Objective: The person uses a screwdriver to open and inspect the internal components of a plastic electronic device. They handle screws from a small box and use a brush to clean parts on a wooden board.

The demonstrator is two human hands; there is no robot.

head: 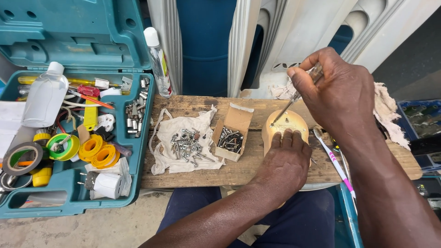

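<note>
At the far left an open teal tool case [138, 138] sits on the ground, its lid raised at the back; inside lie a clear plastic bottle [44, 96] with a white cap, rolls of tape [59, 147] in green, yellow and dark grey, yellow coils [98, 154], a white plug [108, 184] and a row of metal bits [135, 112]. Just right of the case a wooden board [239, 170] rests across the person's lap, with a second, slimmer bottle [158, 62] standing at its far left corner. On the board a pale cloth [167, 160] holds a heap of screws [188, 147], and just beside it a small open cardboard box [236, 121] holds more screws. Further right the left hand [285, 163] lies flat with fingers together, pressing down on the near edge of a round tan socket cover [287, 124] that sits on the board. Above it the right hand [340, 92] pinches a thin screwdriver [296, 98] with a clear handle between thumb and fingers, its tip touching the top face of the cover. Just right of the cover a toothbrush [333, 163] with a white and pink handle lies on the board, and a frayed white rag [388, 112] lies at the far right behind the wrist
</note>
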